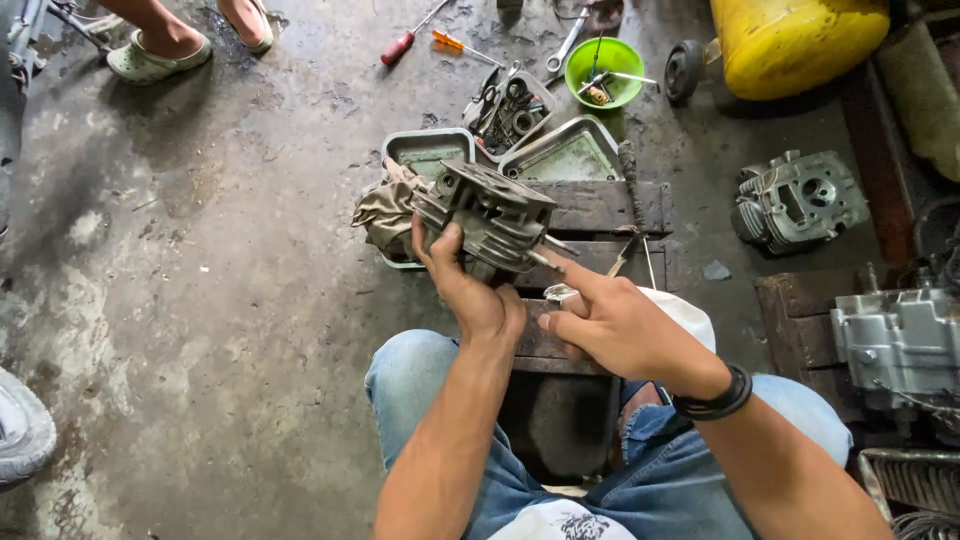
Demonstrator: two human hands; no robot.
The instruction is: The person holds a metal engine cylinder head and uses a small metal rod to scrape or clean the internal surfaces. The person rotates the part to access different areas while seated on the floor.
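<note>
A person's left hand grips a grey finned engine cylinder head above a wooden block. The right hand, fingers curled, pinches a thin metal tool against it. Beyond sit metal trays and a green bowl.

Matt grey cast-metal cylinder head, rough stained concrete floor, glossy green plastic bowl

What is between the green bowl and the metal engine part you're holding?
In the head view, two metal trays and a smaller tray of tools lie between the green bowl and the engine cylinder head in the left hand.
</note>
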